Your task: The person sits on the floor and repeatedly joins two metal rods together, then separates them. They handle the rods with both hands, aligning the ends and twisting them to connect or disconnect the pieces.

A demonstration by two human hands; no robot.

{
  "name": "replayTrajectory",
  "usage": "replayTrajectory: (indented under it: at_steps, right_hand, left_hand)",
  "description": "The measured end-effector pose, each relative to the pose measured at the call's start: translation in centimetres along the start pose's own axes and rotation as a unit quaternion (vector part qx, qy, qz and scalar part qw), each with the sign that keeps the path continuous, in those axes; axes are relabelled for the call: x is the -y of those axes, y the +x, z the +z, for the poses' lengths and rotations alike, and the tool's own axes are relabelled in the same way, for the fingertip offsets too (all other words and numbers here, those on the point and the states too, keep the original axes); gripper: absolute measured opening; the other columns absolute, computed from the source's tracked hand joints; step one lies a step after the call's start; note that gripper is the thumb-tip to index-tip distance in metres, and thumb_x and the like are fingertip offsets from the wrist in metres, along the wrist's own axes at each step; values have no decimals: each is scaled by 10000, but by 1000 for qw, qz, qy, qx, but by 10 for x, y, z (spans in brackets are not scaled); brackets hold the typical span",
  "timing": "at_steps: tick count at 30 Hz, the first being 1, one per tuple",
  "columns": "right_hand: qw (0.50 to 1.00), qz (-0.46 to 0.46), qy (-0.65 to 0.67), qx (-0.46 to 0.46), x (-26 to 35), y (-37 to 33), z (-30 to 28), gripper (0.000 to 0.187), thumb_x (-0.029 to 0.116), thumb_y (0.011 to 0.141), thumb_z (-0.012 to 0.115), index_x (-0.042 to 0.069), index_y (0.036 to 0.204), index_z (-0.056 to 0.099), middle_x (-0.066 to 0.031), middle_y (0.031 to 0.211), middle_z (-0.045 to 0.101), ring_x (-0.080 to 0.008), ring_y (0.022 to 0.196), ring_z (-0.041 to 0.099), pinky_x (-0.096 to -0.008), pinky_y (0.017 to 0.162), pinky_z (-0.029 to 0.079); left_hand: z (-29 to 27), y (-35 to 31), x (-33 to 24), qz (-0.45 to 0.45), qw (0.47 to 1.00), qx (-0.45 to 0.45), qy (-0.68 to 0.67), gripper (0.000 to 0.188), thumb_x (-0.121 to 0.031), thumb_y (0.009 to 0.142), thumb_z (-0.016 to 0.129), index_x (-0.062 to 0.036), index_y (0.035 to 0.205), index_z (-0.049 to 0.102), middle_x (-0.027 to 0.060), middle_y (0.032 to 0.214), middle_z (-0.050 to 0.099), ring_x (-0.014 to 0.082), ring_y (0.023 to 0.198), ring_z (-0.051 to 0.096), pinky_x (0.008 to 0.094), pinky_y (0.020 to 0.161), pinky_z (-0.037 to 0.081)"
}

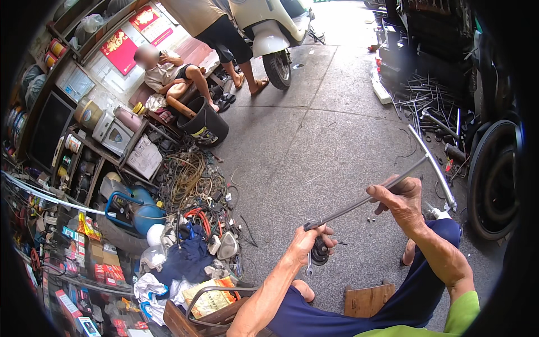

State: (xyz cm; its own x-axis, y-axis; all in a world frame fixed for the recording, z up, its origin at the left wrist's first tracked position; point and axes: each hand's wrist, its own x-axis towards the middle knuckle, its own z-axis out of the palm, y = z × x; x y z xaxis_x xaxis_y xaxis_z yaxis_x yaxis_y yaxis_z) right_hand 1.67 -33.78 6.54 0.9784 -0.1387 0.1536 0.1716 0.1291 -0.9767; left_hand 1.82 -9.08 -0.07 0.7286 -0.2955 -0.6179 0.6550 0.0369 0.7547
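Note:
A long dark metal rod [359,206] runs slantwise in front of me, and a silver tube [435,168] crosses its far right end like a T. My left hand [309,244] is closed around its lower left end. At the same hand are a black rounded part [320,253] and a small wrench [309,267] with its open end pointing down; how they are held is partly hidden by the fingers. My right hand [401,202] grips the rod nearer the crosspiece, thumb along it and fingers curled behind.
A wooden stool [368,300] stands between my legs. To the left lie tangled cables [193,174], cloths and a blue tank [140,208]. A black bucket [208,123], a seated person, a standing person and a scooter [269,39] are farther off. Right are scrap rods [429,98] and a wheel [494,180].

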Motion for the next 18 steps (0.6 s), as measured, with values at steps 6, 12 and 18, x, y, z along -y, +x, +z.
replayTrajectory:
  at_steps: [6,12,18]
  right_hand:
    - [997,37,-68,-11,-2,-2,-6,261,229,849,739,-16,805,664,-105,658,668,-118,521,646,-224,409,522]
    - [994,48,60,76,7,4,-3,355,170,947,587,-77,1182,488,-221,1018,663,-212,772,706,-265,621,571]
    - [987,-17,74,139,9,8,-8,283,145,980,525,-50,1185,500,-216,1035,662,-241,846,706,-312,701,595]
  left_hand:
    - [0,2,3,7,1000,12,2,361,-248,971,517,106,1020,563,170,702,645,312,880,677,426,664,600]
    - [-4,3,4,-22,996,52,-71,413,-290,958,557,112,1050,539,172,695,643,343,908,672,458,703,602]
    - [-2,0,0,-16,992,87,-88,457,-329,945,580,109,1064,531,161,685,640,345,911,672,464,712,603]
